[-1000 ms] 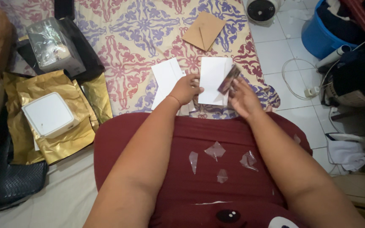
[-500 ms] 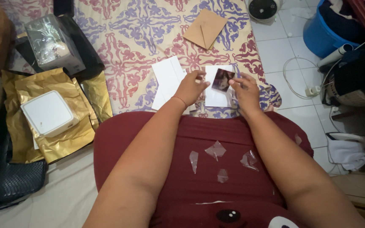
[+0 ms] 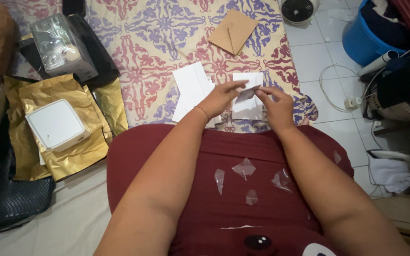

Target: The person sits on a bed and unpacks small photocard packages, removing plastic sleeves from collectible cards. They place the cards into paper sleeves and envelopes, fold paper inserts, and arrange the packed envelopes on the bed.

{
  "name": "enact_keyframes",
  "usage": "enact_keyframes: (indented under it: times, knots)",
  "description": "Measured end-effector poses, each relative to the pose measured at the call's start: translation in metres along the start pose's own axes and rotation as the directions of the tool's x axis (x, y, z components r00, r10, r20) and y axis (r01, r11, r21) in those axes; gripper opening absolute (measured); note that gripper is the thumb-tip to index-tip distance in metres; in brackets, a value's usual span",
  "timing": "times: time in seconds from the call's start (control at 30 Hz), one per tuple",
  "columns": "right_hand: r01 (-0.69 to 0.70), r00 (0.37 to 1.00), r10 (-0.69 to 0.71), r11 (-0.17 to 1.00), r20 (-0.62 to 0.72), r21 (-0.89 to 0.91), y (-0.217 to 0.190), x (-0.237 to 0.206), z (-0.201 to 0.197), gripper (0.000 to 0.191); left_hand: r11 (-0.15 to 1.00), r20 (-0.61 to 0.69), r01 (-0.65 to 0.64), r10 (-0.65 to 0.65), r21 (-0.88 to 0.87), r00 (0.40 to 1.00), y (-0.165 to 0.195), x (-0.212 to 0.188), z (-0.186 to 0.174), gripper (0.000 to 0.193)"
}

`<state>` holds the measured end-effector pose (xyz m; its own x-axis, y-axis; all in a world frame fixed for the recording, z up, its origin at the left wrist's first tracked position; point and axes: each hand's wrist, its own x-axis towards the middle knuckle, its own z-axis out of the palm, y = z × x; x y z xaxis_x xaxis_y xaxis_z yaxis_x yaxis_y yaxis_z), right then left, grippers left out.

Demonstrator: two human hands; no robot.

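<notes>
Both hands meet over a patterned mat. My left hand [image 3: 221, 97] and my right hand [image 3: 275, 104] pinch a small dark card [image 3: 246, 94] between their fingertips, one at each end. Under the hands lie white paper sheets: a stack [image 3: 191, 90] to the left and a smaller piece [image 3: 247, 109] beneath the card. Several clear plastic scraps [image 3: 244, 168] lie on the dark red cloth over my lap.
A brown envelope [image 3: 233, 31] lies further up the mat. To the left, a white square box [image 3: 55, 125] rests on gold foil wrapping, with a clear-wrapped box [image 3: 62, 45] behind it. A blue bucket [image 3: 371, 40], a small fan [image 3: 297, 9] and a white cable [image 3: 333, 87] are on the tiled floor at right.
The dark card has been lifted from beside the right hand and turned edge-on; both hands now pinch it together. The camera view moved slightly closer.
</notes>
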<state>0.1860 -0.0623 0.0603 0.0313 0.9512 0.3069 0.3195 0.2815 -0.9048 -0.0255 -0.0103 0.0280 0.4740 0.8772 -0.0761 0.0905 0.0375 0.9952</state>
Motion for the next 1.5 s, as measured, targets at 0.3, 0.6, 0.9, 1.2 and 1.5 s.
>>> enact_keyframes:
  times: [0.3, 0.6, 0.9, 1.2, 1.5]
  knots:
    - [-0.365, 0.929, 0.369, 0.928, -0.042, 0.069, 0.022, 0.0, 0.0, 0.019, 0.999, 0.138, -0.021, 0.025, -0.037, 0.99, 0.016, -0.007, 0.02, 0.058]
    - [-0.182, 0.983, 0.18, 0.884, 0.046, 0.43, 0.05, 0.003, 0.003, 0.013, 0.99, -0.163, -0.1, 0.082, -0.103, 0.983, 0.006, 0.003, 0.002, 0.026]
    - [-0.258, 0.966, 0.222, 0.845, 0.132, 0.469, 0.04, 0.004, 0.002, 0.013, 0.999, -0.581, 0.023, 0.007, 0.044, 0.814, -0.007, 0.005, -0.008, 0.027]
    - [-0.349, 0.936, 0.25, 0.761, 0.25, 0.547, 0.042, 0.006, -0.003, 0.023, 0.997, -0.464, -0.004, -0.032, -0.078, 0.885, 0.006, 0.001, -0.006, 0.033]
    - [-0.333, 0.943, 0.31, 0.864, 0.121, 0.377, 0.057, 0.005, -0.005, 0.021, 0.988, -0.294, 0.0, -0.045, -0.152, 0.955, 0.007, 0.001, -0.004, 0.026]
